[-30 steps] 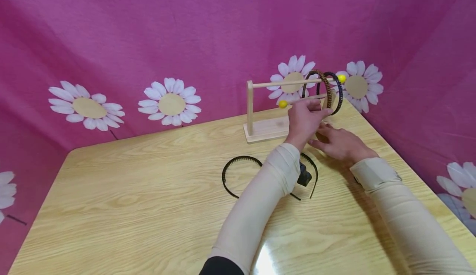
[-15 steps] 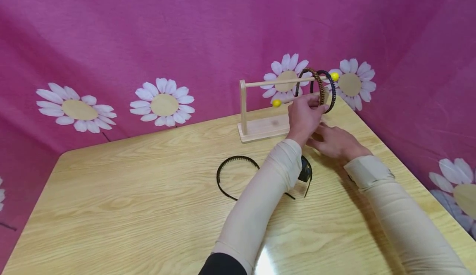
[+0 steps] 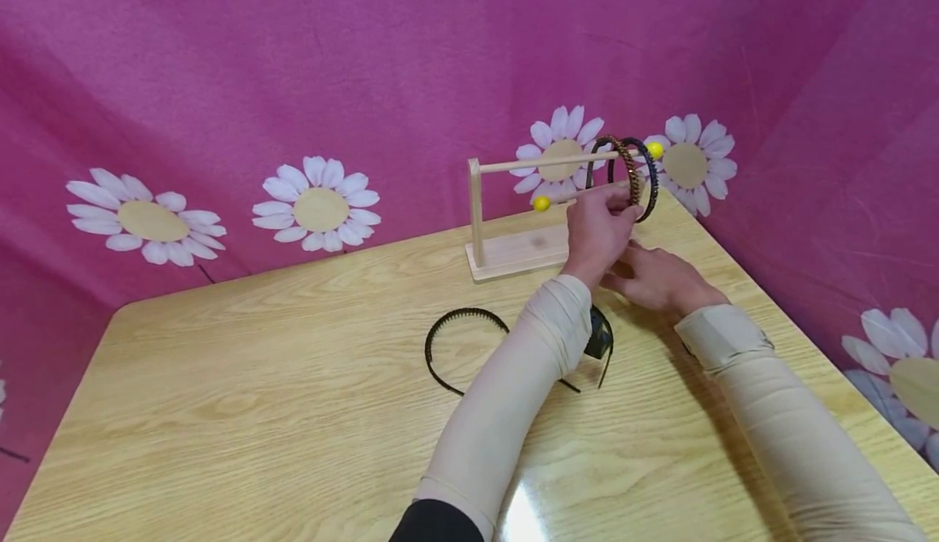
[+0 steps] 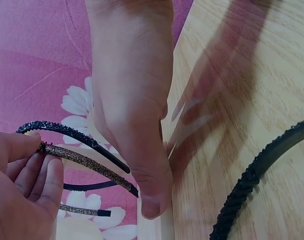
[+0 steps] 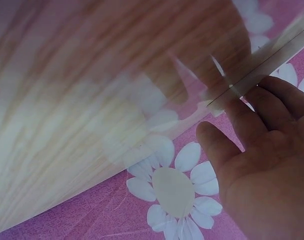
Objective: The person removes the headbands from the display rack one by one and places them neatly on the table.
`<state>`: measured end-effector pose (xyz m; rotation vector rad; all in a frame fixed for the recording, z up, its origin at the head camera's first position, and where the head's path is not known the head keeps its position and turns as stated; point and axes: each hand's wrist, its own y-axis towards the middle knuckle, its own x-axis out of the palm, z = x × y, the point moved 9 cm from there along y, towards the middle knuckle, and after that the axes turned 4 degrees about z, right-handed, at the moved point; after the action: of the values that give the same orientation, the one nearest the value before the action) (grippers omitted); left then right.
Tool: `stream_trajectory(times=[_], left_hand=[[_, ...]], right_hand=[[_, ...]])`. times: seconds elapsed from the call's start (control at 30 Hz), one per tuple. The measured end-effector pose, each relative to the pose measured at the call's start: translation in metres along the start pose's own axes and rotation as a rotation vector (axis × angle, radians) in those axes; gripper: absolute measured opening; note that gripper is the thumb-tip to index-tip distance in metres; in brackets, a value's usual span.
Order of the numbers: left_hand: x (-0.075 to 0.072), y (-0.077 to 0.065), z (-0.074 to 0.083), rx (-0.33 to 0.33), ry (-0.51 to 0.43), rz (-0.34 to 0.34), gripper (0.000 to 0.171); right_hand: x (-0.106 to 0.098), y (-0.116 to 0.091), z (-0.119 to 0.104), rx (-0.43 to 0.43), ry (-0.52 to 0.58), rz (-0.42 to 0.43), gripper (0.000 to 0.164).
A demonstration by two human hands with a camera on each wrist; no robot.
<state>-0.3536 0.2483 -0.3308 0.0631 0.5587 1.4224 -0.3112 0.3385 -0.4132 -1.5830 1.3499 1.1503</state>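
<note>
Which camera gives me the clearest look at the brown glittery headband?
The left wrist view: the brown glittery headband appears close up, with its dark tips visible and the left hand pinching it. The head view shows it small, over the upper bar, partly hidden by the hand. The right wrist view misses it.

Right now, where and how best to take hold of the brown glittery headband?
I'd pinch the near leg of the brown glittery headband, below the upper rod, from the left, where the left hand holds it. Its arch loops over the rod, so the hanging leg is probably the easiest part; the dark headband sits close on its right.
</note>
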Motion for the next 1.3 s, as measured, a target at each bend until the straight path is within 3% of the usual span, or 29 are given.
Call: stream_trajectory(times=[0.73,1.3], left_hand=[[-0.012,0.003,0.012,0.031,0.009,-0.007,0.016],[-0.022,0.005,0.033,0.127,0.03,-0.01,0.017]], right_hand=[[0.003,0.002,0.001,0.014,0.004,-0.016,0.08],[0.005,0.001,0.0,0.016,-0.004,-0.029,0.084]])
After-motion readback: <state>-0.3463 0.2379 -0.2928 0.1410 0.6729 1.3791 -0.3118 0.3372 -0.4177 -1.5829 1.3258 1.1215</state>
